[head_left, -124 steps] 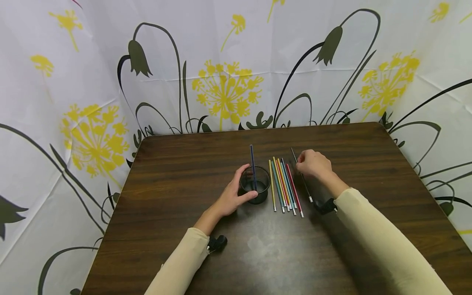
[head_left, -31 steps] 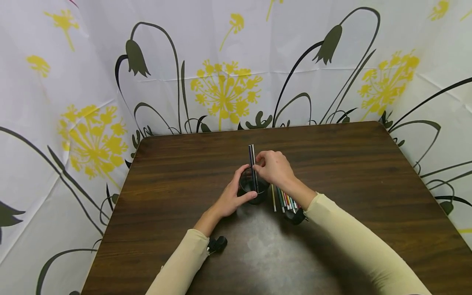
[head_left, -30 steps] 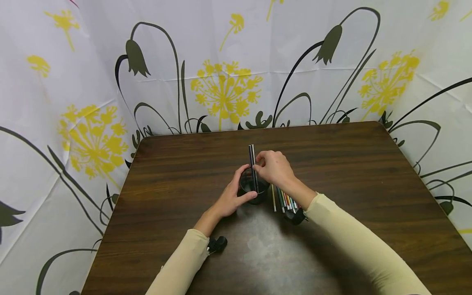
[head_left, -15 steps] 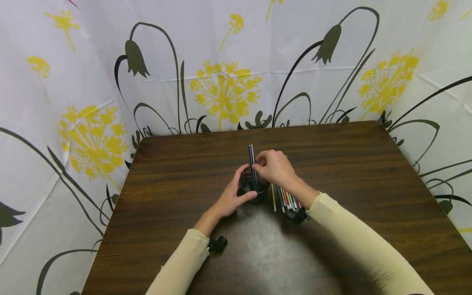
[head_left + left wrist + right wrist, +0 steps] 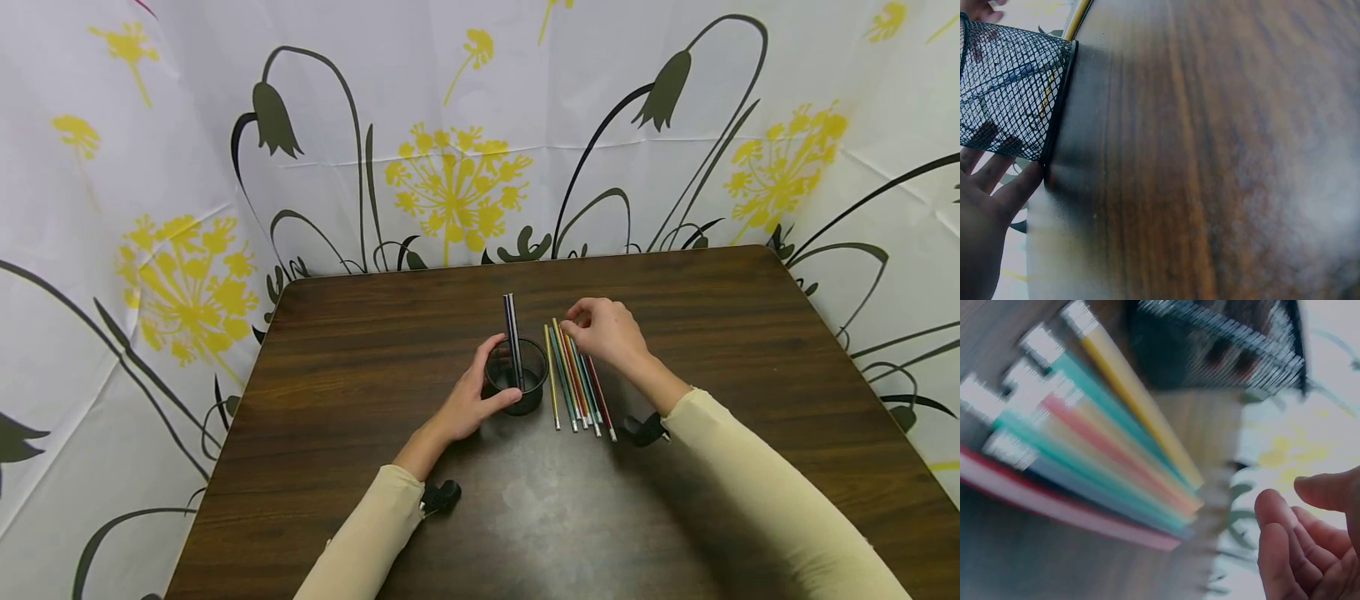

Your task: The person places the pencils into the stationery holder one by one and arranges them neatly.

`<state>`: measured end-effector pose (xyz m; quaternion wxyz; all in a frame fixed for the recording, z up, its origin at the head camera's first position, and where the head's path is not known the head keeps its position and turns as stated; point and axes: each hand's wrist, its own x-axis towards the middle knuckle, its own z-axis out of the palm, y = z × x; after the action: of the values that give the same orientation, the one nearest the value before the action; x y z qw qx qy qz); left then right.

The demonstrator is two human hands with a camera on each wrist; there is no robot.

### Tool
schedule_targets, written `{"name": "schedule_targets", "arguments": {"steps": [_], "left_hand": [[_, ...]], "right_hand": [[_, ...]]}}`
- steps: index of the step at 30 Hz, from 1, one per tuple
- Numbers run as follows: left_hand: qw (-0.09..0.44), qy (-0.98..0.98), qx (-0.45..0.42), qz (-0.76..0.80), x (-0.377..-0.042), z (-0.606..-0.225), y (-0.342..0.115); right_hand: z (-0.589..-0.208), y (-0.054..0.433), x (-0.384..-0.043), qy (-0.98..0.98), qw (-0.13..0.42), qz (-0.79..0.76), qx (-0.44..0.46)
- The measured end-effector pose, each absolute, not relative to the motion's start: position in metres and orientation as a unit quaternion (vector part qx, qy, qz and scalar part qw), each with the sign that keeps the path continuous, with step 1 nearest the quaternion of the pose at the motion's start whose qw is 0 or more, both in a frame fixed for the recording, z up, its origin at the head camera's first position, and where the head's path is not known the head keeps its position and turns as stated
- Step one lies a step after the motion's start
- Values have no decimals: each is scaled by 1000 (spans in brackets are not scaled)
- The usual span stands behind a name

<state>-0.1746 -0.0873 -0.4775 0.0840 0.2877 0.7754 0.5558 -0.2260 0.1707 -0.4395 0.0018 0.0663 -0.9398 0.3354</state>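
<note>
Dark wood-grain tabletop (image 5: 360,350), white floral cloth (image 5: 592,50) behind. Black wire-mesh cup (image 5: 534,398) upright near its middle. Contents: two dark pencils (image 5: 512,333), side by side, rising well above the rim, tops leaning slightly left. Just right of the cup: loose pencils (image 5: 581,392) lying in a close row, yellow, teal, orange-red and dark red among them; near ends silvery-white. Left hand (image 5: 472,400) curves round the cup's left side, thumb near, fingers far. Right hand (image 5: 609,333) by the row's far ends, loosely curled, thumb apart from fingers, holding nothing.
</note>
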Motion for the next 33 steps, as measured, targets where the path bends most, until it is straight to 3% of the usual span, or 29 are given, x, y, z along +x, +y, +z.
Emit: {"name": "schedule_targets", "arguments": {"steps": [8,13,25,33], "left_hand": [[80,779,287,552,-175,-479,-87],[84,775,287,557,-174,-479,-88],[68,784,285,547,-191,-516,-89],[64,787,285,543,-189,-514,-89]], "right_hand": [[-472,210,-229,-950,-121,288,21],[-480,217,-228,-943,-169,285,21],[-479,219,-232,-945,-197,259,26],[-476,216,-232,-945,-221,241,21]]}}
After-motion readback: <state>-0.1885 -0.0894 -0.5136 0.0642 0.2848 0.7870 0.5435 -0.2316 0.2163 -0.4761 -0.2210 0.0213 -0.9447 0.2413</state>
